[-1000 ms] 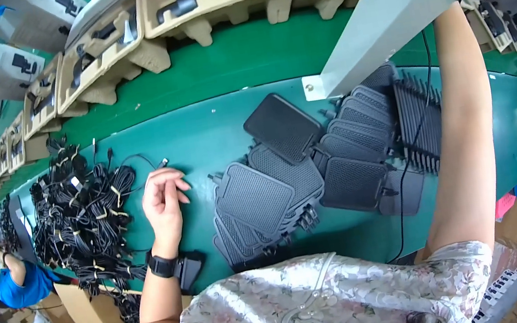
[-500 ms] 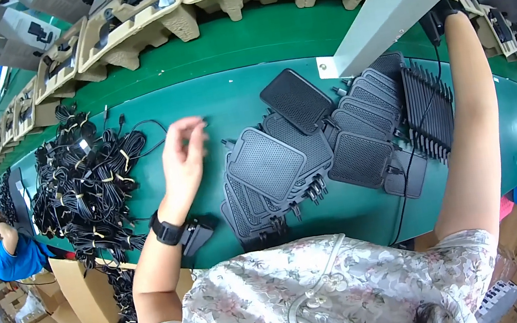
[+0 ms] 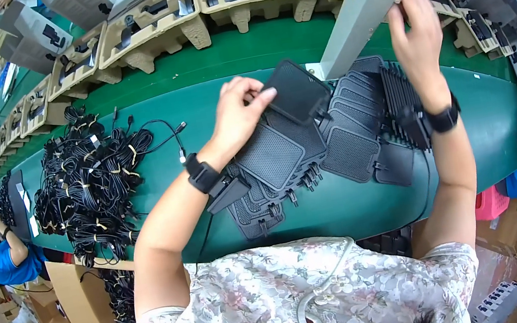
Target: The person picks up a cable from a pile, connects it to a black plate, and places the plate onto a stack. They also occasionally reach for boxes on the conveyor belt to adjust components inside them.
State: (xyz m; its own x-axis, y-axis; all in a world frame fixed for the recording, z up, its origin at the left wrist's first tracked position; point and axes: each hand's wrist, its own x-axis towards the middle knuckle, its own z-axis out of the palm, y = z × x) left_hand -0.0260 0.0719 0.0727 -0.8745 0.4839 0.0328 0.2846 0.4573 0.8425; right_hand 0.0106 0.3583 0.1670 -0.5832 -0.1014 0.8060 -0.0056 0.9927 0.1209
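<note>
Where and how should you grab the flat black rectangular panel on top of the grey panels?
Probably pinch the flat black rectangular panel by its upper-left edge, coming from the left, where the bare left hand is. That edge looks thin and juts past the dark grey mesh panels beneath, while a small black bracket sits at the opposite end.
</note>
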